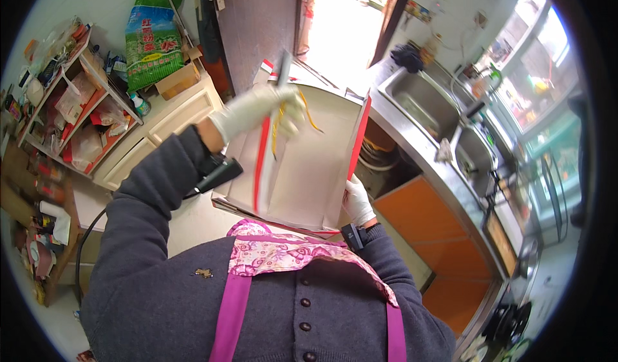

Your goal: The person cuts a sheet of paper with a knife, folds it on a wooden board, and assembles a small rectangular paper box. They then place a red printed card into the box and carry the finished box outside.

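My left hand point(286, 112), in a white glove, is raised over an open cardboard box point(315, 162) and somewhat smeared by motion. Its fingers are closed on a yellow cord point(310, 112), whose two ends dangle on either side of them. A blurred grey strip point(284, 66) stands up just beyond this hand; I cannot tell whether the hand holds it. The box is pale grey inside with red edges and is held tilted in front of my body. At its near right side my right hand point(357, 201), also gloved in white, grips the rim.
On the left are a cluttered shelf point(106, 132), a low cabinet point(183, 114) and a green-and-blue sack point(152, 46). An open doorway point(341, 24) lies ahead. A steel counter with a double sink point(421, 101) runs along the right, above orange cabinet doors point(418, 217).
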`<control>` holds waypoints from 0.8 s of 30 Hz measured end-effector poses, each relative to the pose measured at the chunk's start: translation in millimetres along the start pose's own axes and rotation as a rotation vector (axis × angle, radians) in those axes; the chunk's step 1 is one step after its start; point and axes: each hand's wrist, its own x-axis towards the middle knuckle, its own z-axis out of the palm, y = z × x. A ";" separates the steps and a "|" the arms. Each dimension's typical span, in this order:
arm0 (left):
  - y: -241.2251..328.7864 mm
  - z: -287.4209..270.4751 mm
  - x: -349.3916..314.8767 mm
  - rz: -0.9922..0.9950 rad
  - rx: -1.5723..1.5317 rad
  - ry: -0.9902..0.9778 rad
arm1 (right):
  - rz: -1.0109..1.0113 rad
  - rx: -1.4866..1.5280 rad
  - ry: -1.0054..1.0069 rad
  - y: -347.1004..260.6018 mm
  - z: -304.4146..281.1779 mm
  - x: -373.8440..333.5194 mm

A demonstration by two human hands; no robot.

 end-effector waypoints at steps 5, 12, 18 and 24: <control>-12.0 -91.1 107.8 0.182 1.407 0.222 | 0.041 -0.040 -0.115 -5.5 32.3 152.3; 53.9 -322.1 193.6 0.578 1.126 0.599 | 0.029 -0.034 0.029 -37.0 77.1 316.0; 22.7 -432.7 263.8 -0.413 0.014 0.101 | -0.058 0.062 0.083 -86.3 59.1 447.6; 14.6 -465.5 386.2 -0.280 -0.042 0.053 | -0.179 0.024 0.014 -148.0 21.6 622.9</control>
